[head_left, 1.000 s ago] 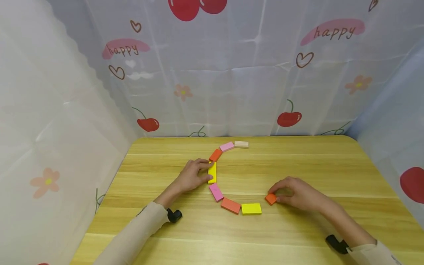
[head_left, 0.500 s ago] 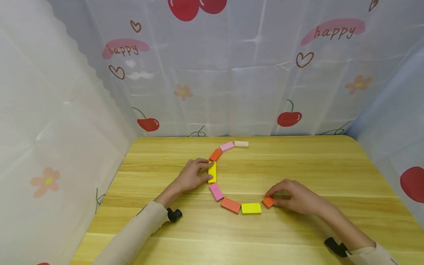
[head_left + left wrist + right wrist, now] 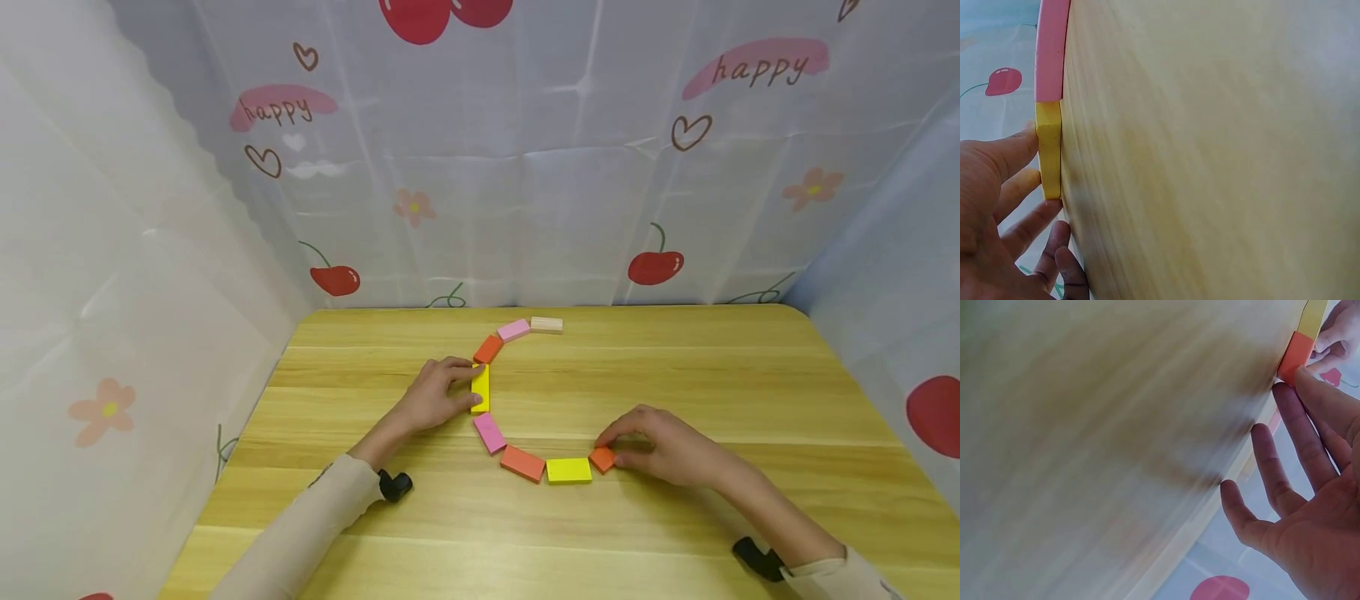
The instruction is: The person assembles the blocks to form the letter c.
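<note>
In the head view, flat wooden blocks form a C-shaped curve on the table. My left hand (image 3: 435, 396) holds the upright-running yellow block (image 3: 481, 387) on the curve's left side, thumb near its lower end and forefinger near its upper end. The left wrist view shows this yellow block (image 3: 1050, 150) against a pink block (image 3: 1052, 50). My right hand (image 3: 663, 450) pinches an orange block (image 3: 602, 459) between thumb and fingers, at the right end of the lower yellow block (image 3: 569, 471). In the right wrist view the orange block (image 3: 1296, 356) meets a yellow one.
A coral block (image 3: 522, 463) and a pink block (image 3: 490, 433) continue the curve below my left hand. Above it lie a red-orange block (image 3: 488, 349), a light pink block (image 3: 513, 331) and a plain wood block (image 3: 547, 326). A printed curtain (image 3: 570, 192) stands behind the table (image 3: 675, 367).
My right hand has slid left with the orange block, closing the gap to the lower yellow block. My left hand has stayed on its yellow block.
</note>
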{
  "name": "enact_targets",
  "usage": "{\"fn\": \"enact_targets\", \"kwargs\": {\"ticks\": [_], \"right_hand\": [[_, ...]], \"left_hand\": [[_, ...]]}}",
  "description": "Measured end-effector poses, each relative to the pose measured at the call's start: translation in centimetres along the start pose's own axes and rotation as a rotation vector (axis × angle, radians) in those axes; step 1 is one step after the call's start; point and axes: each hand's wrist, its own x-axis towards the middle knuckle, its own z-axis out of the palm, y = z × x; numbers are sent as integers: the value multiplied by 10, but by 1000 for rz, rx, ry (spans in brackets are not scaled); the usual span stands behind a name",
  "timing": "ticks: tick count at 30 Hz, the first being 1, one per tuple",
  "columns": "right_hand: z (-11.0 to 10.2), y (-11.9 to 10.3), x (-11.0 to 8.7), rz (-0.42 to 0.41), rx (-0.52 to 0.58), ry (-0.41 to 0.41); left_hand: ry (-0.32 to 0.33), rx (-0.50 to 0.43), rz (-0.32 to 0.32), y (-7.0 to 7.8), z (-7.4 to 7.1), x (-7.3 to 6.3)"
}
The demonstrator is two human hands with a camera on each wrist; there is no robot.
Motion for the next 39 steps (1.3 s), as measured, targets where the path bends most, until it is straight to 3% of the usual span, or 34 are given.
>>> {"fn": "enact_targets", "kwargs": {"ticks": [20, 39], "right_hand": [[3, -1, 0, -18, 23, -17], [2, 2, -2, 60, 10, -29]], "left_hand": [[3, -27, 9, -2, -1, -2], [0, -55, 61, -4, 1, 1]]}}
